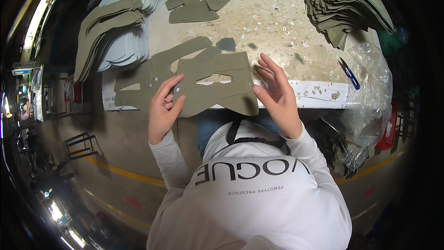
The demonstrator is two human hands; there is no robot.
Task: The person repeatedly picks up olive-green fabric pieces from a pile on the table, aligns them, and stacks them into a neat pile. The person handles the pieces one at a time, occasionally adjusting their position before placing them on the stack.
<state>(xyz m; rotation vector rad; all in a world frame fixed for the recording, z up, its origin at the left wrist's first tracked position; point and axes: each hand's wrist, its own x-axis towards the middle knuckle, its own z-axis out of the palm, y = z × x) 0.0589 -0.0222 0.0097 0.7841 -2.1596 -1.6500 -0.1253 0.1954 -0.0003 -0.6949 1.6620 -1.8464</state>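
Cut olive-green flat pieces (199, 95) lie overlapping at the table's near edge, some with slots and small white stickers. My left hand (163, 109) rests at the left side of the top piece, its thumb and fingers apart and touching that edge. Beside the right edge of the same pieces, my right hand (280, 97) is open, palm turned inward, with nothing in it. Its thumb is close to the edge; whether it touches cannot be made out. Another olive piece (182, 51) stretches out beneath, up and to the left.
Blue-handled thread snips (350, 74) lie at the right, next to a clear plastic bag (370, 97). Olive stacks (344, 2) stand far right; olive and white stacks (125, 41) stand left. More loose olive pieces (192, 7) lie at the back. Small scraps and stickers dot the table (273, 32).
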